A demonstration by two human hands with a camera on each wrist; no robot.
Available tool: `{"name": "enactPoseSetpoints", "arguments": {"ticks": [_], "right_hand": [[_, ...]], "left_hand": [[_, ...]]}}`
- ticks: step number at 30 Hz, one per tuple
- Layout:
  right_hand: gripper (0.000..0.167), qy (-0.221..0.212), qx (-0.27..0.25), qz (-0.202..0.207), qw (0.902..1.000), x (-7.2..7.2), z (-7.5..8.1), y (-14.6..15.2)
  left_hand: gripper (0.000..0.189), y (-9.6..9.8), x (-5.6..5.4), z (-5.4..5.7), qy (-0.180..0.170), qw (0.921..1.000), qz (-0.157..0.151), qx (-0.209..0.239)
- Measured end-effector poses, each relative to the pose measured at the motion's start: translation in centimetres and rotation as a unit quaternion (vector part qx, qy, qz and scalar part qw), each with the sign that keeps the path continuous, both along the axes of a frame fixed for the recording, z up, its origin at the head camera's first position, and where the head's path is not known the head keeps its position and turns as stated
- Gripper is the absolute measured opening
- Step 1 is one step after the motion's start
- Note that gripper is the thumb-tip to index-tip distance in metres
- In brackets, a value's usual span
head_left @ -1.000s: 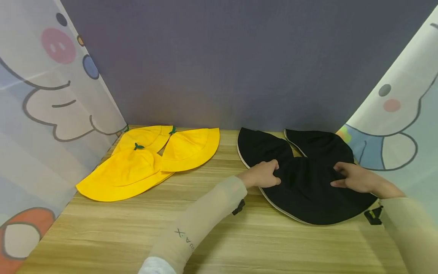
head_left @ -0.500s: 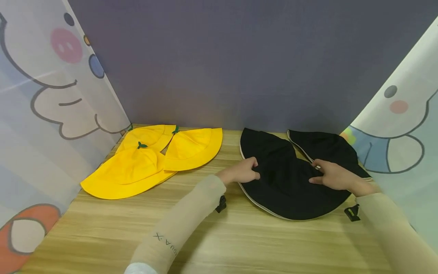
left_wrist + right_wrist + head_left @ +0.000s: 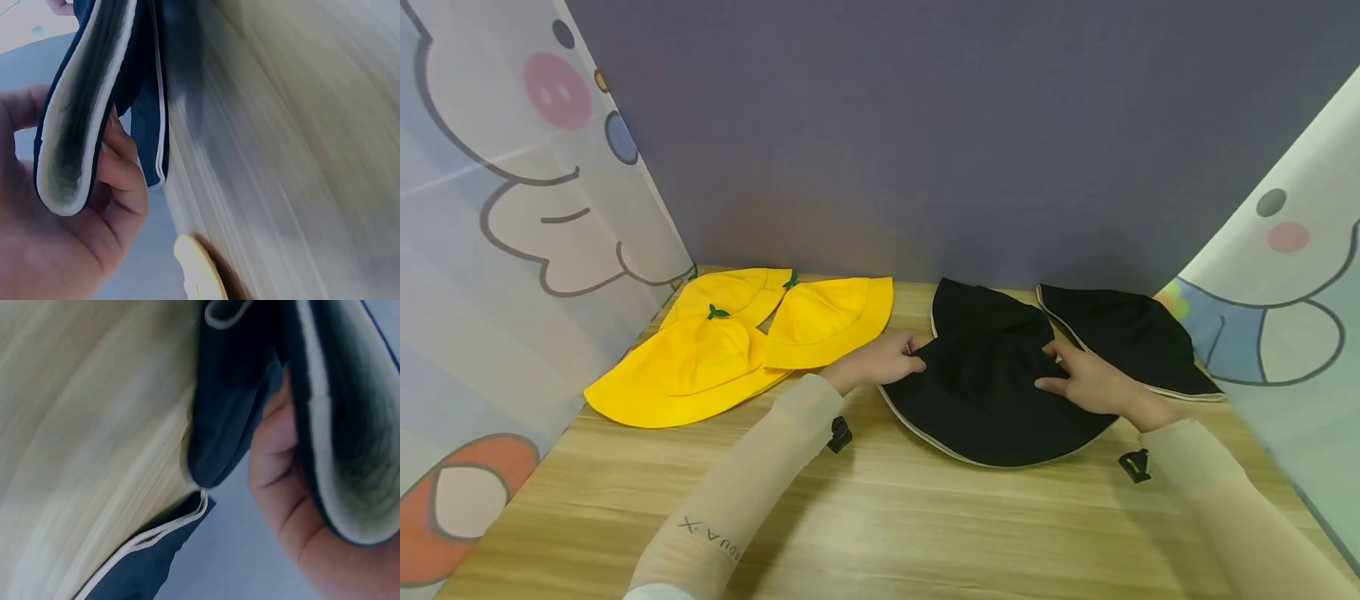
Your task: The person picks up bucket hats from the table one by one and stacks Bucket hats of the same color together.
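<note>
Both hands hold a folded black bucket hat point(image 3: 992, 408) with a pale edge, in front of two others. Its left side is pinched by my left hand point(image 3: 880, 360), its right side by my right hand point(image 3: 1090, 382). In the left wrist view, the thumb and curled fingers point(image 3: 122, 172) grip the fold of its brim from either side. The right wrist view has the fingers point(image 3: 275, 456) behind the brim, with its light lining showing. A second black hat point(image 3: 988, 308) lies partly hidden behind the held one; a third black hat point(image 3: 1127, 333) lies to the right.
Several yellow hats point(image 3: 692, 367) with green sprout tips overlap at the left of the wooden table point(image 3: 970, 533), close to my left hand. A grey panel point(image 3: 925, 142) stands behind, and printed cloth walls point(image 3: 482, 250) flank both sides.
Both hands have moved left and slightly up in view, carrying the black hat between them. It has moved off the right-hand black hat, which is now uncovered.
</note>
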State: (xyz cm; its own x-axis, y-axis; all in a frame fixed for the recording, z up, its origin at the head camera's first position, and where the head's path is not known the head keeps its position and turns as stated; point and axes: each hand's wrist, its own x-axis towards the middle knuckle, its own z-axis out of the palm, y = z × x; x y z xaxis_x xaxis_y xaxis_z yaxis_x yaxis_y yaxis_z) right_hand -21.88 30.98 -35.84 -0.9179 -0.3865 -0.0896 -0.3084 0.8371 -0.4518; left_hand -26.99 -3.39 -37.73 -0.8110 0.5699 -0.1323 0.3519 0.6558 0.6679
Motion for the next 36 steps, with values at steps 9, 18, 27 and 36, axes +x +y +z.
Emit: {"name": "enactPoseSetpoints", "arguments": {"ticks": [9, 18, 27, 36], "right_hand": [[0.060, 0.003, -0.009, 0.008, 0.9999, 0.3, -0.5, -3.2], [0.056, 0.006, -0.023, 0.014, 0.9996, 0.2, -1.4, -5.6], [0.053, -0.006, -0.053, 0.021, 0.9984, 0.4, -2.4, -7.9], [0.076, -0.034, -0.038, 0.032, 0.9982, 1.8, -2.6, -8.3]], "left_hand": [[0.021, -3.4, 0.5, 0.1, 0.004, 0.9997, 0.014, -0.018], [0.021, -6.3, 1.6, -0.2, 0.000, 0.9989, 0.022, -0.042], [0.022, -9.0, 2.6, -0.9, 0.002, 0.9975, 0.022, -0.066], [0.022, -9.5, 3.4, -0.7, -0.013, 0.9951, -0.001, -0.098]]}}
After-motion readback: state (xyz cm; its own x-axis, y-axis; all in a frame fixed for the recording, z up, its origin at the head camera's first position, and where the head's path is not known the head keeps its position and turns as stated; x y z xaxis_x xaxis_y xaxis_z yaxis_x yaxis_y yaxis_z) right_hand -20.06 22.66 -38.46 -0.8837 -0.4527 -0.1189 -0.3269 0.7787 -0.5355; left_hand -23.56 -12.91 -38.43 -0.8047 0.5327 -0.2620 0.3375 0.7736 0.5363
